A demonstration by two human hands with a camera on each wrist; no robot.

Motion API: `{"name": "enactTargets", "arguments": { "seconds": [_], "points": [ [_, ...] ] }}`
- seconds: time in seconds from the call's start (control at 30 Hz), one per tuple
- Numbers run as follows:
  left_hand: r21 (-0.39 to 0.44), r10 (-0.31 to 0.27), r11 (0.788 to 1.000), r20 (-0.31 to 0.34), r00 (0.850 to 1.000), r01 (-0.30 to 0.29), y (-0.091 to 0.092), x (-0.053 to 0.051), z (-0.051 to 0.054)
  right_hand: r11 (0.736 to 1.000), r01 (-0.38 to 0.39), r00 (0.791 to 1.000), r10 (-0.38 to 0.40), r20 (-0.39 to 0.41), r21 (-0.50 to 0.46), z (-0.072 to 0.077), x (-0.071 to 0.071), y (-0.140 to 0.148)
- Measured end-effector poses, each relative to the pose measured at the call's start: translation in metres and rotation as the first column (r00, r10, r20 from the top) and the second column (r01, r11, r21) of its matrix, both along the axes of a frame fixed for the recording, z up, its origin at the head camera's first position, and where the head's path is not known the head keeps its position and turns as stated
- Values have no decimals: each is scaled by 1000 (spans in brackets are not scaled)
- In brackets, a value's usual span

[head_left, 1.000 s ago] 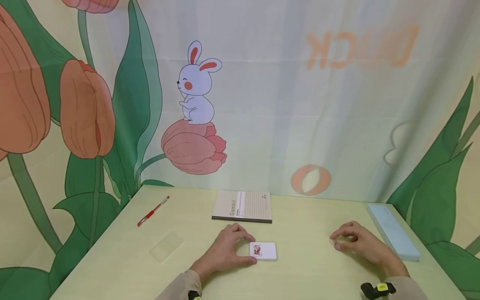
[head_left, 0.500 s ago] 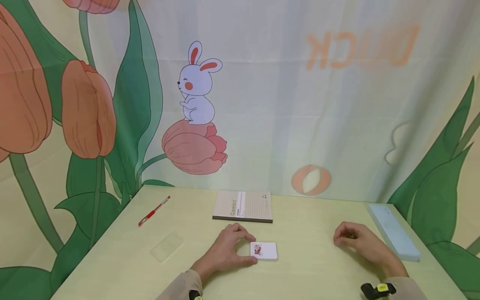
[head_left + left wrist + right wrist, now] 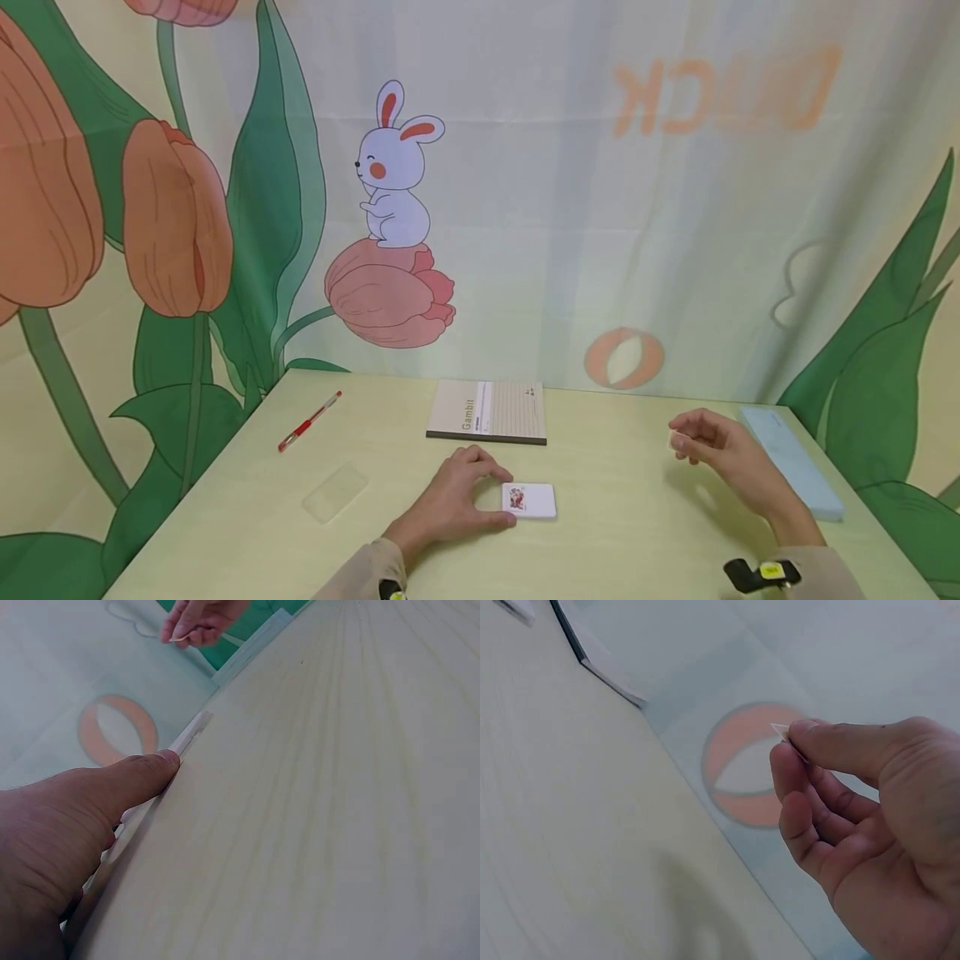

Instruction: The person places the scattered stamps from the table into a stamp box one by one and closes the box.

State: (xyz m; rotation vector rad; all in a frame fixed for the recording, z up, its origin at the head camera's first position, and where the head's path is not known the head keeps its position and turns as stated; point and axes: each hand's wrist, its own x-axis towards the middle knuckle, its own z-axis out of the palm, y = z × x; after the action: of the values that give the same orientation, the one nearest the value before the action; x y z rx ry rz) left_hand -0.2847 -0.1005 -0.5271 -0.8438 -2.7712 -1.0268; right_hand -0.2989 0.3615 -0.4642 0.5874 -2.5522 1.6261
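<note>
My left hand (image 3: 457,496) rests on the table and holds a flat white rounded case (image 3: 538,501) by its left end, thumb at the near edge and fingers at the far edge. A small red, figure-like picture sits on the case's left part. In the left wrist view the thumb lies along the thin edge of the case (image 3: 196,729). Raised above the table at the right, my right hand (image 3: 723,454) pinches a small thin pale piece (image 3: 674,442), perhaps a sticker, between thumb and index finger. Only a pointed corner of that piece (image 3: 780,729) shows in the right wrist view.
A beige notebook (image 3: 487,411) lies at the back of the table (image 3: 600,542). To the left are a red pen (image 3: 310,422) and a translucent rectangular piece (image 3: 334,492). Beside my right hand lies a long light-blue box (image 3: 795,467). A printed curtain (image 3: 525,208) hangs behind.
My right hand has risen off the table and moved away from me, with the small piece pinched in it. The left hand and the white case have stayed in place.
</note>
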Motion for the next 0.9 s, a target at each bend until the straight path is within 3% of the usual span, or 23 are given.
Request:
{"name": "enactTargets", "arguments": {
  "seconds": [0.37, 0.9],
  "points": [
    [2, 3, 1000, 1, 1000, -3, 0, 0, 0, 984, 177, 983, -177, -38, -14, 18, 6, -27],
    [2, -2, 1000, -14, 1000, 2, -1, -1, -3, 988, 67, 998, -64, 30, -138, 8, 5, -80]
  ]
}}
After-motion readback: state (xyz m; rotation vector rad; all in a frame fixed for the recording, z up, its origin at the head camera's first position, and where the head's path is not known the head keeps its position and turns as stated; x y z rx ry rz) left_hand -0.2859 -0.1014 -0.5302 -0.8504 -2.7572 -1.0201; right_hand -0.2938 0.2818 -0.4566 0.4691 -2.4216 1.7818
